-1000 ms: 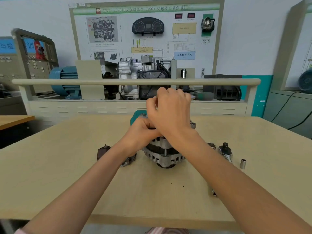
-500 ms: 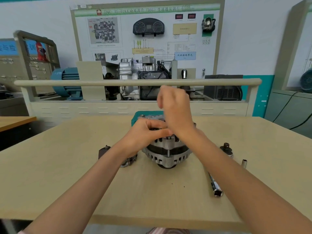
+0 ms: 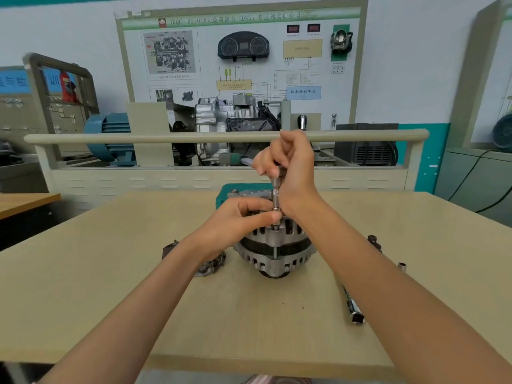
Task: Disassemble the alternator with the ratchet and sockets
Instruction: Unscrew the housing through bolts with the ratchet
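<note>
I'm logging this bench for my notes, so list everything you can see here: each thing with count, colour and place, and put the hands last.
alternator: one, silver and black, centre of the table.
socket extension: one, silver, upright on the alternator's top.
ratchet: one, green handle, level, at the extension's top.
removed part: one, dark metal, left of the alternator.
extension bar: one, silver, flat on the table, right.
loose socket: one, silver, upright, far right.
table: one, beige.
training board: one, white, back wall.
left hand: one, pinching the extension's lower end.
right hand: one, gripping the ratchet head.
</note>
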Demonstrator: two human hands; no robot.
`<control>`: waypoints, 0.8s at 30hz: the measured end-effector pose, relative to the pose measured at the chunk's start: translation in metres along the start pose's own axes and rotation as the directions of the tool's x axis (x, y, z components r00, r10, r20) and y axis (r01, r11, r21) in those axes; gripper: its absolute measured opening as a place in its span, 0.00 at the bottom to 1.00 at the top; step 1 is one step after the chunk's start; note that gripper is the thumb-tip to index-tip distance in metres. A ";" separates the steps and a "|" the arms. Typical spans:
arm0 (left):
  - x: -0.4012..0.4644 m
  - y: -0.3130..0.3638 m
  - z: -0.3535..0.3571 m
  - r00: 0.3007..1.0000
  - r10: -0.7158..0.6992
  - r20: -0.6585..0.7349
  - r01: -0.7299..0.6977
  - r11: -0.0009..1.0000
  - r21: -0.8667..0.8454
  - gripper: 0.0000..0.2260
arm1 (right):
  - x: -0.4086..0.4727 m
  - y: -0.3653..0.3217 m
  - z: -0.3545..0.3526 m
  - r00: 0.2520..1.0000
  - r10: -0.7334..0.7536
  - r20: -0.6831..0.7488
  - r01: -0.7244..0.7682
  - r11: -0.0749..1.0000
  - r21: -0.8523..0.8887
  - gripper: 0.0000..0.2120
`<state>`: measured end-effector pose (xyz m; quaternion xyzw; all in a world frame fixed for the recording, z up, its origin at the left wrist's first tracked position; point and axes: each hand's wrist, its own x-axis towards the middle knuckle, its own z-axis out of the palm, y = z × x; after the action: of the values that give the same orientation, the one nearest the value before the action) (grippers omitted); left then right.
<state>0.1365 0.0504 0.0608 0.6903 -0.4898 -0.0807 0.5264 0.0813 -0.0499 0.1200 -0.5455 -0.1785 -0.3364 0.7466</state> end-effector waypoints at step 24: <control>0.001 -0.003 0.001 0.994 0.062 -0.089 -0.062 0.998 -0.004 0.13 | -0.026 0.013 -0.002 0.889 -0.426 0.164 0.376 0.479 -0.793 0.13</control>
<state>0.1379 0.0488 0.0583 0.6758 -0.4870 -0.0354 0.5522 0.0719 -0.0414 0.0933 -0.7567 -0.1075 -0.5595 0.3206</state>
